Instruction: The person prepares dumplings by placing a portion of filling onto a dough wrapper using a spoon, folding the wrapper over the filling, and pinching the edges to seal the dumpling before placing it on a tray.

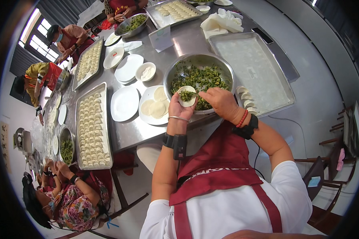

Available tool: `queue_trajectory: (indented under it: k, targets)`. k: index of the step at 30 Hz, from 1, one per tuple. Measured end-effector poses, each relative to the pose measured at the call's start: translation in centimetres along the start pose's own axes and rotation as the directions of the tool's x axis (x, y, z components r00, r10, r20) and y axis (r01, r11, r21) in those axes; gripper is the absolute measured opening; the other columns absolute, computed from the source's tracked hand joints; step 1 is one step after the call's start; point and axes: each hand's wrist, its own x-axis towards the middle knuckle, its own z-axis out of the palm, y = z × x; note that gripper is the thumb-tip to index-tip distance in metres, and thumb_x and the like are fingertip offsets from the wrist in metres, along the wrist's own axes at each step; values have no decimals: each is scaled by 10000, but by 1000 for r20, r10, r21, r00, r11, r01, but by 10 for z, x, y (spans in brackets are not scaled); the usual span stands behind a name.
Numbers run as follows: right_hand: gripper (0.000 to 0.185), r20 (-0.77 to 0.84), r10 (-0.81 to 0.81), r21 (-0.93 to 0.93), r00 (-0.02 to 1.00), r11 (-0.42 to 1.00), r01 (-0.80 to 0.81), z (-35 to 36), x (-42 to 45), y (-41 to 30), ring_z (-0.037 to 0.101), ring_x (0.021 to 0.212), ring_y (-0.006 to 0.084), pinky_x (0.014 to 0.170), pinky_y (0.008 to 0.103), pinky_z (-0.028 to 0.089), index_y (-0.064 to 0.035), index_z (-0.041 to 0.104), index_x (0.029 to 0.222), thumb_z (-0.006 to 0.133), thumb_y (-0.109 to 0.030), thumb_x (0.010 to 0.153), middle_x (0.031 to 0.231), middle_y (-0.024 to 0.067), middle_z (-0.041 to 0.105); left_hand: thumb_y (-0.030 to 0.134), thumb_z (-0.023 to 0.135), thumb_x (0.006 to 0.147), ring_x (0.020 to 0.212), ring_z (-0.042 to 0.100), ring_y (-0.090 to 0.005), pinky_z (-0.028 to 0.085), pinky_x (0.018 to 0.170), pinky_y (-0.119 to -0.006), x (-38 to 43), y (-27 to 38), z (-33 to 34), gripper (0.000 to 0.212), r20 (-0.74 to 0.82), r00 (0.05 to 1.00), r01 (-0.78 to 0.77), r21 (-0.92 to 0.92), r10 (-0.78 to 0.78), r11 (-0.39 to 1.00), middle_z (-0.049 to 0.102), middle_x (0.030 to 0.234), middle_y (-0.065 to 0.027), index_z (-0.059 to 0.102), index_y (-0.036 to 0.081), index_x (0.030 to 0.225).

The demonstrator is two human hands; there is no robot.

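On my left hand (182, 109) lies a round dumpling wrapper (182, 103) with green chopped filling on it. My right hand (220, 101) is beside it, fingertips pinched at the filling's right edge; a thin tool seems to be in them, mostly hidden. Both hands are over the near part of a large steel bowl (168, 70) of green filling. Left of the bowl, a white plate (146, 117) carries several round wrappers (158, 109). A metal tray (257, 65) to the right has several folded dumplings (246, 97) along its left edge.
Left along the steel table (122, 137) are an empty white plate (124, 103), a small bowl of white powder (145, 71) and a tray of dumplings (94, 128). A phone (262, 35) and crumpled cloth (223, 22) lie beyond the right tray. Several people work around the table.
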Motion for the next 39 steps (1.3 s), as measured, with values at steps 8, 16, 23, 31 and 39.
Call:
queue_trajectory:
  k: [8, 16, 23, 31, 39]
  targets:
    - [215, 188, 316, 618, 930, 698, -362, 0, 16, 32, 588, 636, 159, 601, 275, 475, -15, 650, 1004, 556, -73, 819, 724, 58, 632, 331, 328, 976, 1119, 515, -322, 447, 914, -503, -7, -3, 6, 370, -34, 999, 8, 17, -7, 1000, 527, 1230, -124, 472, 88, 1216]
    - [200, 474, 301, 499, 827, 682, -535, 5, 18, 42, 607, 630, 164, 629, 298, 477, -17, 680, 933, 573, -133, 809, 728, 84, 664, 326, 336, 975, 1102, 517, -314, 447, 911, -485, -11, -8, 4, 370, -47, 998, 46, 12, -45, 999, 528, 1216, -126, 494, 70, 1190]
    - [198, 459, 249, 425, 853, 781, -457, -3, 22, 44, 628, 662, 204, 641, 324, 480, -42, 682, 938, 567, -139, 808, 753, 105, 668, 326, 331, 983, 1099, 520, -324, 448, 908, -499, -10, -12, -1, 370, -49, 998, 52, 32, -50, 998, 526, 1213, -137, 488, 57, 1183]
    - [153, 411, 33, 413, 911, 884, -218, -22, 25, 40, 620, 670, 234, 626, 335, 471, -66, 676, 934, 611, -122, 808, 764, 109, 660, 335, 330, 982, 1111, 515, -319, 451, 909, -491, -13, -13, -3, 382, -20, 998, 66, 65, -65, 996, 520, 1222, -137, 475, 53, 1196]
    - [148, 389, 80, 213, 918, 961, -174, -14, 20, 49, 623, 699, 288, 627, 359, 479, -74, 675, 916, 619, -115, 786, 787, 128, 657, 327, 357, 973, 1131, 509, -304, 453, 912, -489, -25, -19, 6, 363, -10, 997, 81, 159, -80, 984, 534, 1221, -119, 511, 73, 1181]
